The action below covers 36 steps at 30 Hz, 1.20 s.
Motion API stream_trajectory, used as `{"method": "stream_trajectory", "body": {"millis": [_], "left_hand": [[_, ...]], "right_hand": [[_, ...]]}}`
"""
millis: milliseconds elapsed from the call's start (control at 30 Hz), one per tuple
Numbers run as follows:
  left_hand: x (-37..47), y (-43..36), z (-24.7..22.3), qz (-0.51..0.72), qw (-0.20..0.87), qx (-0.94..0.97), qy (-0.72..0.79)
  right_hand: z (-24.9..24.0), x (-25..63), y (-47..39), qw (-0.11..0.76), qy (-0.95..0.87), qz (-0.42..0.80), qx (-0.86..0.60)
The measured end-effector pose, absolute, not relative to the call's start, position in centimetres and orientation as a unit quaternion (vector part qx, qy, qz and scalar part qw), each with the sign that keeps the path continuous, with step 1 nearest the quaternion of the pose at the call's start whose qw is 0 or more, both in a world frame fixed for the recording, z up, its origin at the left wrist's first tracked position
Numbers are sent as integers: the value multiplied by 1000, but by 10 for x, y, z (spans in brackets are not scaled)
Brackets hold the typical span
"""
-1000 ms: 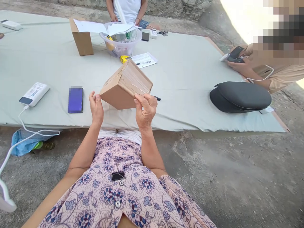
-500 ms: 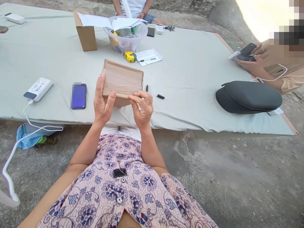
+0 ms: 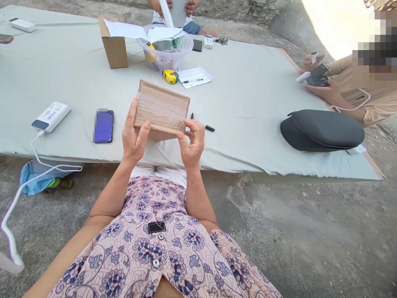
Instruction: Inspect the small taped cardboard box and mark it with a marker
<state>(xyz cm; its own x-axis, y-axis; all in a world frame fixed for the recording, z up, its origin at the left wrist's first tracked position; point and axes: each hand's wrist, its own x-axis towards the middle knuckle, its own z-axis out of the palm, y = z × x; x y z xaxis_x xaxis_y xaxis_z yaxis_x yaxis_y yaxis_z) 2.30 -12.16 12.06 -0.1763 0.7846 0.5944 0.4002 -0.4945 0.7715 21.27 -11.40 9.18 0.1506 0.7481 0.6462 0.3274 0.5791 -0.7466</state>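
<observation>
Both hands gripping a small cardboard box by its left and right sides, tilted above the near edge of the pale-covered worktop, purple-screened phone to the left

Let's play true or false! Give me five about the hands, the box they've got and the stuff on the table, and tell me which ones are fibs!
1. The left hand and right hand both touch the cardboard box. True.
2. The tape measure beside the paper is pink. False: the tape measure is yellow.
3. A white cable is plugged into the white power bank. True.
4. The big black case sits in the tub. False: the case lies on the table.
5. The phone lies left of the held box. True.
</observation>
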Motion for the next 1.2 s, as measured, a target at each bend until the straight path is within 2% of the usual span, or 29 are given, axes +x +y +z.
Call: {"method": "stream_trajectory", "body": {"millis": [167, 333, 633, 800, 1200], "left_hand": [[34, -129, 120, 567, 135, 673, 454], [53, -137, 118, 531, 88, 724, 432], [65, -141, 109, 495, 21, 774, 395], [56, -139, 112, 483, 49, 781, 392], [56, -142, 109, 443, 29, 828, 343]], "right_hand": [[104, 225, -118, 630, -613, 120, -462], [137, 230, -130, 596, -640, 66, -481], [152, 223, -138, 518, -692, 107, -492], [152, 226, -134, 522, -692, 106, -487], [152, 241, -123, 557, -633, 132, -521]]}}
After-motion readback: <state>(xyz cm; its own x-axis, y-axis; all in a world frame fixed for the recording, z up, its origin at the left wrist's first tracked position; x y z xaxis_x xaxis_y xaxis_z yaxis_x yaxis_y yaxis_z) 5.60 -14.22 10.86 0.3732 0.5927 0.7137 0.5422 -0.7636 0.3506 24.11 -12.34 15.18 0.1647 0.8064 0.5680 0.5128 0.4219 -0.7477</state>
